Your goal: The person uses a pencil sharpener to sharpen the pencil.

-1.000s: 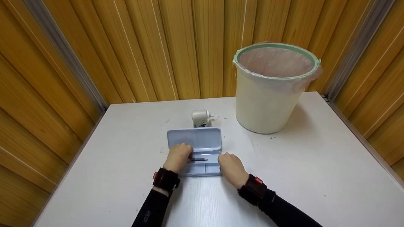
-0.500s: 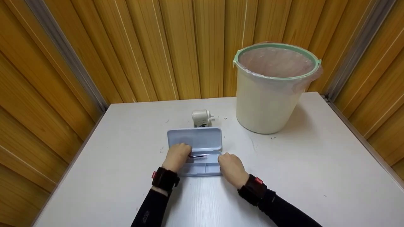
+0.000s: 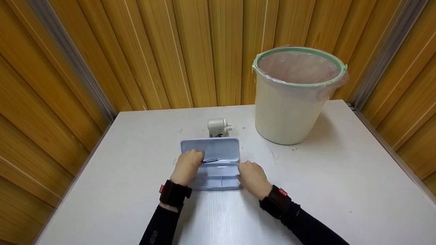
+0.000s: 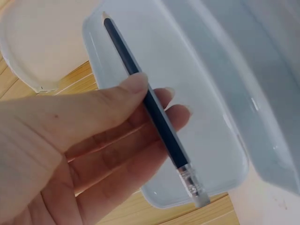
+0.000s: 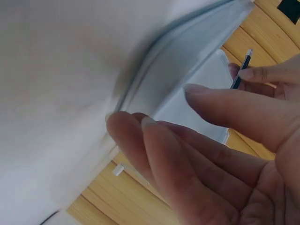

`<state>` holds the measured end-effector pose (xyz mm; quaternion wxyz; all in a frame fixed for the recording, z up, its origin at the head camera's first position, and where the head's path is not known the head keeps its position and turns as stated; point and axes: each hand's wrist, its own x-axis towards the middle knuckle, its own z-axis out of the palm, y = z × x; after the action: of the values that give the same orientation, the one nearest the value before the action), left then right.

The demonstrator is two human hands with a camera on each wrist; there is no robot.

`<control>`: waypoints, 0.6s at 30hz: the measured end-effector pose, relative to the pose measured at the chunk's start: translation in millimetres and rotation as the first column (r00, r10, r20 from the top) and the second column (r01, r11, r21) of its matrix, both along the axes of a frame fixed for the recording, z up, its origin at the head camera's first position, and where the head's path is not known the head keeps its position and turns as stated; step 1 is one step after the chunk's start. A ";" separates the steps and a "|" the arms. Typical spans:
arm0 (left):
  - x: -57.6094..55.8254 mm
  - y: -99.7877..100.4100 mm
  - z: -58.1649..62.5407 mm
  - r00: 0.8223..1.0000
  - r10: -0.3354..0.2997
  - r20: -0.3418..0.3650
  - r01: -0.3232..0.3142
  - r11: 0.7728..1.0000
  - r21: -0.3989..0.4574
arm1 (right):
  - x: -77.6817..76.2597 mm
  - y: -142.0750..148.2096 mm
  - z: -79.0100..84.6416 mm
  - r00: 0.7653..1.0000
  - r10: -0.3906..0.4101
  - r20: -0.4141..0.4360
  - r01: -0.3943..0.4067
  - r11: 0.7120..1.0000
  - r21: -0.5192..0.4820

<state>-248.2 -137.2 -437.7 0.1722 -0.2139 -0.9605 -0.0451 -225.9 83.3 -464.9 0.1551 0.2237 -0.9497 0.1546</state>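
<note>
My left hand (image 3: 186, 165) pinches a dark pencil (image 4: 161, 122) between thumb and fingers. The pencil has a whitish eraser in a shiny holder at one end and a pale tip at the other. In the head view it is raised in front of the upright lid of a light blue pencil case (image 3: 218, 148), which lies open on the table. At the case's right end is my right hand (image 3: 253, 178). In the right wrist view its fingers are loosely bent, the thumb stands apart from them, and nothing is between them. Whether it touches the case cannot be told.
Behind the case lies a white bottle (image 3: 215, 126) with a nozzle. A large cream bucket (image 3: 286, 109) with a green rim and a clear liner stands at the back right of the white table (image 3: 143, 143). Wood-look panels (image 3: 224, 51) close off the back and sides.
The pencil has risen out of the case's back compartment in my left hand, which moved up and slightly left. My right hand has shifted a little up and right.
</note>
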 end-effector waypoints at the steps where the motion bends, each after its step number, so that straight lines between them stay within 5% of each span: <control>1: 0.5 -0.1 0.5 1.000 -0.004 -0.009 0.004 1.000 0.007 | -2.3 1.6 3.6 1.000 -0.009 0.011 0.009 1.000 -0.011; 9: -0.6 0.8 -0.3 1.000 -0.017 -0.001 0.017 1.000 0.020 | -37.9 18.9 39.9 0.996 -0.084 0.011 0.084 0.988 -0.129; 18: 0.2 -0.1 0.3 1.000 -0.008 0.000 0.008 1.000 0.030 | -108.6 15.8 59.1 0.992 0.127 0.020 -0.120 0.971 -0.206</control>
<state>-248.0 -137.3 -437.4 0.1749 -0.2151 -0.9589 -0.0600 -334.4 99.1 -405.8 0.1518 0.2628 -0.9154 0.2643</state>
